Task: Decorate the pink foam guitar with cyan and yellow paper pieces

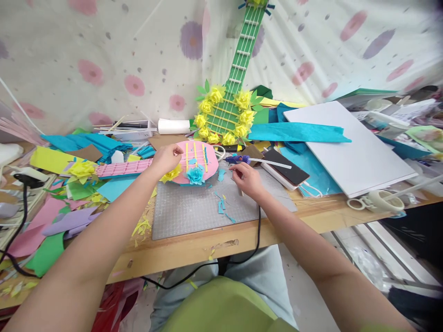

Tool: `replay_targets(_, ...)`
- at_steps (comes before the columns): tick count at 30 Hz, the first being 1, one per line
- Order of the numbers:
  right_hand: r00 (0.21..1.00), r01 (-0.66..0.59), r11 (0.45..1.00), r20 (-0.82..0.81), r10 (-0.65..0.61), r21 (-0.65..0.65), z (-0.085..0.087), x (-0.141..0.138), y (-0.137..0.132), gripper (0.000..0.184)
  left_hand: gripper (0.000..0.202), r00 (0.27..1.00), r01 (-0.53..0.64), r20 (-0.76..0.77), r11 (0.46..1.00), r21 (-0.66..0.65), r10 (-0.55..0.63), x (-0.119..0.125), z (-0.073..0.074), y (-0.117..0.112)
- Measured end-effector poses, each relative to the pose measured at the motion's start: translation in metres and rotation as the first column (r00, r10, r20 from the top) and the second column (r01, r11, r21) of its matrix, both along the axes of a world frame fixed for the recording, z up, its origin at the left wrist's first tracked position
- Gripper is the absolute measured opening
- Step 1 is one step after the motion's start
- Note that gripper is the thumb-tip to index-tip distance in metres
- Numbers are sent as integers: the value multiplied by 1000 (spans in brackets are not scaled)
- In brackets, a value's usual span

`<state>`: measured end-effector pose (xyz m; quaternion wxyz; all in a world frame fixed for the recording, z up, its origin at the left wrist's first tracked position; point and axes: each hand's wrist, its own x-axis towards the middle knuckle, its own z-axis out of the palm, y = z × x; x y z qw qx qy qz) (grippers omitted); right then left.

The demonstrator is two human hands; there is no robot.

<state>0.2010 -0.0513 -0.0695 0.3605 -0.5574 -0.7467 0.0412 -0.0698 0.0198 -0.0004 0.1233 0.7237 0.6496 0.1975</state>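
Note:
A pink paper guitar point(202, 159) with yellow strings lies across the top edge of a grey cutting mat point(194, 210). It carries a blue paper flower point(195, 175) and a yellow paper flower point(172, 174). My left hand point(168, 158) rests on the guitar where the neck meets the body, its fingers curled over it. My right hand point(247, 180) sits on the mat just right of the guitar, fingers pinched together around something small I cannot make out. A blue glue gun point(238, 159) with a white glue stick lies just beyond my right hand.
A green paper guitar point(235, 78) ringed with yellow flowers leans on the back wall. A white board point(353, 147) and a black-topped pad point(289, 168) lie to the right, tape rolls point(380, 200) at the table edge. Coloured paper scraps point(51, 221) cover the left. A black cable point(207, 267) hangs over the front edge.

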Motion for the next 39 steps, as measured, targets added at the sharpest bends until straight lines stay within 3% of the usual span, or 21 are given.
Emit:
replay_targets(6, 999, 12, 999, 51, -10, -53, -3, 22, -7, 19, 15, 997, 46, -60, 999, -29, -48, 12, -5, 7)
replay_targets(14, 957, 274, 956, -65, -281, -101, -15, 40, -10, 15, 12, 983, 111, -129, 984, -138, -129, 39, 0, 8)
replay_targets(18, 949, 291, 955, -106, -297, -63, -19, 38, -2, 18, 27, 957, 139, -221, 966, -216, -187, 49, 3, 4)
replay_targets(21, 939, 317, 948, -135, -316, -16, -23, 34, 4, 24, 20, 951, 147, -238, 966, -211, -197, 54, 4, 0)
replay_targets(24, 936, 322, 946, -140, -323, -28, -27, 32, 7, 25, 10, 962, 150, -192, 965, -216, -193, 54, 2, 0)
replay_targets(34, 945, 291, 952, -127, -302, -93, -31, 34, 13, 31, 15, 983, 133, 153, 970, -201, -103, 33, -12, 16)
replay_targets(39, 936, 299, 930, -123, -329, -213, -28, 33, 25, 39, 21, 977, 130, 192, 969, -210, -89, 29, -11, 16)
